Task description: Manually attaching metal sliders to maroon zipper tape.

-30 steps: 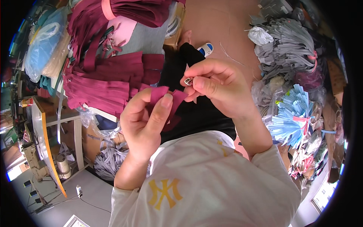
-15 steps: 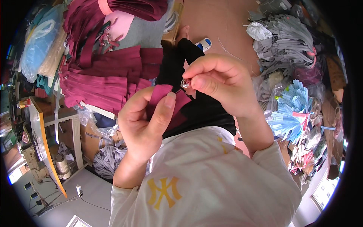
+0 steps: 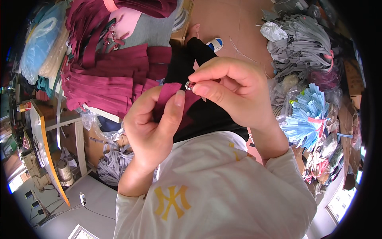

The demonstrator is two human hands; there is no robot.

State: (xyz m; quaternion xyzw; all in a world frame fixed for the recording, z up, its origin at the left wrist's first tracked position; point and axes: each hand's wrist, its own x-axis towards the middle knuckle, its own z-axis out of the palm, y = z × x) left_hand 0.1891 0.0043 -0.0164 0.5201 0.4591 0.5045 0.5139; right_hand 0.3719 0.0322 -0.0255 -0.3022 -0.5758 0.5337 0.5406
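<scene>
Between the thumb and fingers of my left hand (image 3: 149,119) is the end of a maroon zipper tape (image 3: 169,93). A small shiny metal zipper slider (image 3: 189,85) is pinched at the fingertips of my right hand (image 3: 234,93), right beside the tape's end. Whether the slider sits on the zipper's teeth is too small to tell. Both hands are above my lap, over black trousers (image 3: 211,115). A layered pile of maroon zipper tapes (image 3: 107,79) lies to the left of my hands. Several loose sliders (image 3: 112,41) rest beyond that pile.
Another maroon bundle (image 3: 147,7) with a pink band lies at the far left. On the right are grey strips (image 3: 302,44) and a light blue bundle (image 3: 304,119) among plastic bags. An orange-edged table (image 3: 51,159) stands at left. A slipper (image 3: 215,44) is on the floor ahead.
My right hand has brought the slider slightly left, closer to the end of the tape. The short dark stretch of zipper teeth seen earlier between the hands is now hidden. My left hand has barely moved.
</scene>
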